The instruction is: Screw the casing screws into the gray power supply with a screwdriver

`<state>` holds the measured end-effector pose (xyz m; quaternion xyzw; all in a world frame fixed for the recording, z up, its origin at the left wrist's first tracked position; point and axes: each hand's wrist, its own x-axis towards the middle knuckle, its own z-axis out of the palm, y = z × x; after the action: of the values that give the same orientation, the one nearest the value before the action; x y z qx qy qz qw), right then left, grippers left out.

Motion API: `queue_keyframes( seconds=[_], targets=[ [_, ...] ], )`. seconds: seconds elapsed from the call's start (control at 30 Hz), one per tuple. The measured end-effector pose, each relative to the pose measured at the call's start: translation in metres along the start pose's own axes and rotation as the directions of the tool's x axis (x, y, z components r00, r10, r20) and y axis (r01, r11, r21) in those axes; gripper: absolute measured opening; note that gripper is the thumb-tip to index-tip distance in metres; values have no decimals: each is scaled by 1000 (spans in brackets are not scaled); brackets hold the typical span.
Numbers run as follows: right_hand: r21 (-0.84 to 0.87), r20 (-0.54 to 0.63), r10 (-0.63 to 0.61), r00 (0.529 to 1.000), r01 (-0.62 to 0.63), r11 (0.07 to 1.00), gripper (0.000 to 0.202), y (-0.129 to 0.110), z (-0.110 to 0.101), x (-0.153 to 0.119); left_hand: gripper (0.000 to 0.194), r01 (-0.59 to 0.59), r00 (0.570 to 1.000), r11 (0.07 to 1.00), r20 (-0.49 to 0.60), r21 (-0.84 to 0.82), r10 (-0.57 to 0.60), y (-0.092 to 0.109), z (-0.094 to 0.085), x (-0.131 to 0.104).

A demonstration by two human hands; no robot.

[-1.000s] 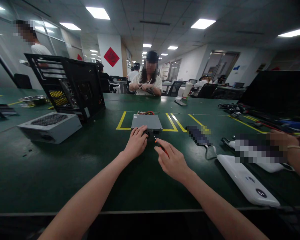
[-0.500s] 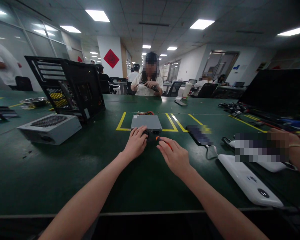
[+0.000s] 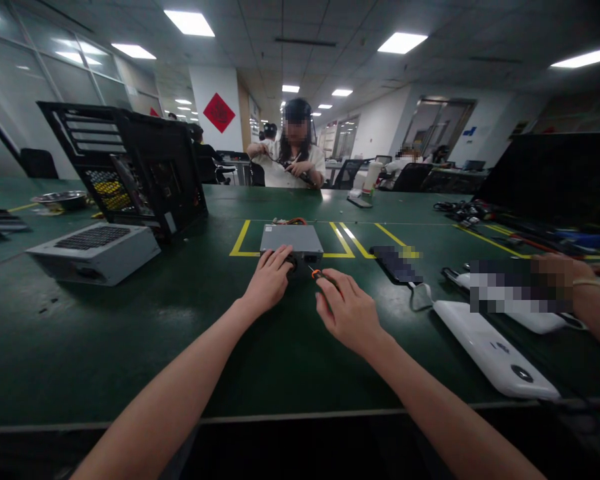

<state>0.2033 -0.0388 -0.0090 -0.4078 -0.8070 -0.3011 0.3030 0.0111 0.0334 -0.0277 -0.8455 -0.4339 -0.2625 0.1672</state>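
Note:
A grey computer power supply unit (image 3: pixel 293 238) lies on the green table inside yellow tape marks, with coloured cables bunched behind it. My left hand (image 3: pixel 270 275) grips its front left edge, fingers over the top and beside a round black part on the front face. In my right hand (image 3: pixel 347 303) is a screwdriver (image 3: pixel 317 274) with an orange and black handle. Its thin shaft points at the unit's front, just below the power socket; whether the tip touches cannot be made out.
On the left stand an open black computer case (image 3: pixel 135 167), a second power supply (image 3: pixel 95 252) and a metal bowl (image 3: pixel 61 200). To the right lie a phone (image 3: pixel 396 265), a white power bank (image 3: pixel 495 347) and cables (image 3: pixel 467 212). Another person's hand (image 3: pixel 563 280) is at the right edge; someone sits opposite.
The screwdriver has turned in my right hand, so its shaft now shows, pointing at the unit. My left hand stays on the power supply. The view has shifted slightly.

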Motion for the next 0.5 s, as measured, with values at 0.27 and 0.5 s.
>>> queue_keyframes(
  seconds=[0.27,0.5],
  targets=[
    [-90,7,50,999,-49,995,22,-2,0,-2,34,14,1000,999,4,44,-14,-1,2,-1],
    [-46,97,-29,995,34,998,23,-3,-3,-4,39,4,1000,999,-11,45,-4,1,1,0]
  ],
)
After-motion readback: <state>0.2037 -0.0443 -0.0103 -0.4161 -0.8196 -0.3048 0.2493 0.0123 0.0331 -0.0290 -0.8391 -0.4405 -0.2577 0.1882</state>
